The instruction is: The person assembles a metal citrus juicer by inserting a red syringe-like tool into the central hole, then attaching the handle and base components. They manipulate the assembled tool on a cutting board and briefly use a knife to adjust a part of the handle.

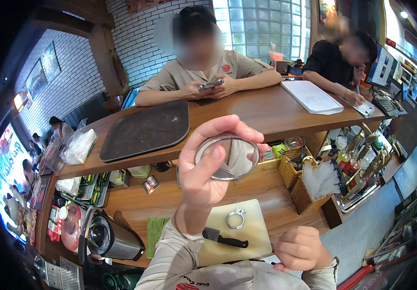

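My left hand [201, 166] is raised in front of me, fingers and thumb closed around the edge of a round, metal-rimmed mirror [241, 159]. Beige cloth shows in its shiny face. Low on the right, my right hand [299, 249] is curled into a loose fist beside the cutting board; nothing shows sticking out of it. On the pale cutting board [254, 210] lie a black-handled knife [225, 238] and a silver ring [236, 220] with a decorated top. Part of a green cloth [156, 232] shows at the board's left, behind my left forearm.
A blender-like steel container [114, 237] stands left. Wicker baskets [310, 198], one with clear plastic-wrapped items, and several bottles [349, 164] line the right. On the raised counter are a dark tray [145, 130] and papers [311, 96]. Two people lean there, one with a phone [210, 85].
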A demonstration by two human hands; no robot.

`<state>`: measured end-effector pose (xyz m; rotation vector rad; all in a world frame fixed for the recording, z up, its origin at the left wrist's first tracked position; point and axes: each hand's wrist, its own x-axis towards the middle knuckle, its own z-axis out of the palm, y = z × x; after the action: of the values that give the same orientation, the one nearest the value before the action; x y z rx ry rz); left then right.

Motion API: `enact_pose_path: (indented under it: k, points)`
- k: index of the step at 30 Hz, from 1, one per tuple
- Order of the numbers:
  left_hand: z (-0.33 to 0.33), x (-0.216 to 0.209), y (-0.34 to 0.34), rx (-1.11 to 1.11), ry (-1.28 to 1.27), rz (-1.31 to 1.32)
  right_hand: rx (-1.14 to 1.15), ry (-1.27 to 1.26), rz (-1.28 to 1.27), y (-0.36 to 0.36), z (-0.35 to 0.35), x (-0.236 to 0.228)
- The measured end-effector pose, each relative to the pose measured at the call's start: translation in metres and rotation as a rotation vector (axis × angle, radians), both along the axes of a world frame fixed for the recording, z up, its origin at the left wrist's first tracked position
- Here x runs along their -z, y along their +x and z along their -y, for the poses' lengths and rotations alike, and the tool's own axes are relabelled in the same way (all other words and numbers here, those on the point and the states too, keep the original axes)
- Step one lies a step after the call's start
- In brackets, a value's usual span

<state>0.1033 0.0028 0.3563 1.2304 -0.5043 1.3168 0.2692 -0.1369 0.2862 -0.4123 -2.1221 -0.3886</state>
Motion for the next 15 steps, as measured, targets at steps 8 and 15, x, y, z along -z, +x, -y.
enact_pose_path:
  k: [8, 15]
  points:
    - [-0.003, -0.001, 0.004, 0.062, 0.009, 0.032, 0.054, -0.117, -0.057, -0.003, -0.007, 0.018]
    - [-0.001, -0.001, -0.006, 0.003, -0.015, -0.025, 0.002, -0.264, -0.195, -0.009, -0.01, 0.038]
